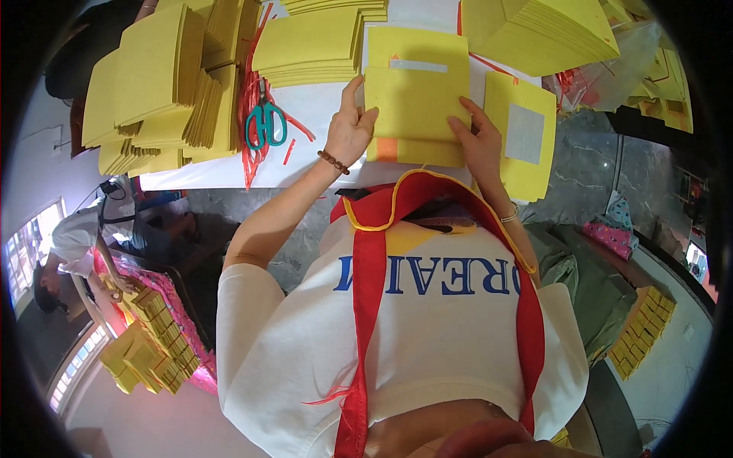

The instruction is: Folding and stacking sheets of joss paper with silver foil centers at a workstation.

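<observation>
In front of me at the table's near edge lies a stack of yellow paper sheets (416, 107). My left hand (349, 130), with a beaded bracelet at the wrist, grips its left edge, thumb and forefinger showing. On the opposite edge my right hand (481, 145) holds the stack, its thumb and forefinger on top and the other fingers partly hidden. An orange patch shows at the stack's near left corner. A silver strip (418, 66) shows on a sheet just behind. To the right lies a yellow sheet with a silver rectangle (525, 131).
Teal-handled scissors (265, 126) rest on red plastic strips (250, 156) at the left. Tall piles of yellow paper (156, 69) stand beyond them, with another pile (542, 34) at the far right. A seated person (99, 237) handles yellow bundles (156, 328) at the left.
</observation>
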The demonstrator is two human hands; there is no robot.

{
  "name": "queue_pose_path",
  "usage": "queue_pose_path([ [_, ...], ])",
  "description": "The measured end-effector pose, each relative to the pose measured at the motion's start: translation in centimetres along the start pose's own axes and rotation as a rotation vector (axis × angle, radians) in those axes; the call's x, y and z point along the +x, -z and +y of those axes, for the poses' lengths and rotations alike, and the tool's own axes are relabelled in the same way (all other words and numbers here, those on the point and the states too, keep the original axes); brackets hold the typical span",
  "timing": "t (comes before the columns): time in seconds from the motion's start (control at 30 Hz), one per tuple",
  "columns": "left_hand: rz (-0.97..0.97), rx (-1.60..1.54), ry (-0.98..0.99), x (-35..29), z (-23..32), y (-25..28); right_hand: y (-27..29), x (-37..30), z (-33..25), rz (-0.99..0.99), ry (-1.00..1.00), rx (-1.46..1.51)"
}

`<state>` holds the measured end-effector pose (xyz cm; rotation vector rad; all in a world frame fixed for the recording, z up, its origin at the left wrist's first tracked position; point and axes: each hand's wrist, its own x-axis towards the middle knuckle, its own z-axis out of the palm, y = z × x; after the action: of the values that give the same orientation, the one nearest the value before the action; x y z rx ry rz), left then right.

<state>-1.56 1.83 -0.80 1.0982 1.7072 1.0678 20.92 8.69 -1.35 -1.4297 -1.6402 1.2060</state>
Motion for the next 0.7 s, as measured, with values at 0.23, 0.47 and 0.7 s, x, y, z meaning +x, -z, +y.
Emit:
queue_pose_path([
  [0.23, -0.015, -0.029, 0.047, 0.5, -0.2, 0.3, -0.3, -0.1, -0.8, -0.012, -0.045, -0.081],
  [0.47, 0.124, 0.356, -0.250, -0.7, 3.2, 1.2, -0.4, 0.1, -0.1, 0.040, -0.013, -0.079],
  [0.7, -0.040, 0.794, -0.813, 0.7, 5.1, -2.7, -0.5, 0.4, -0.5, 0.034, -0.005, -0.115],
])
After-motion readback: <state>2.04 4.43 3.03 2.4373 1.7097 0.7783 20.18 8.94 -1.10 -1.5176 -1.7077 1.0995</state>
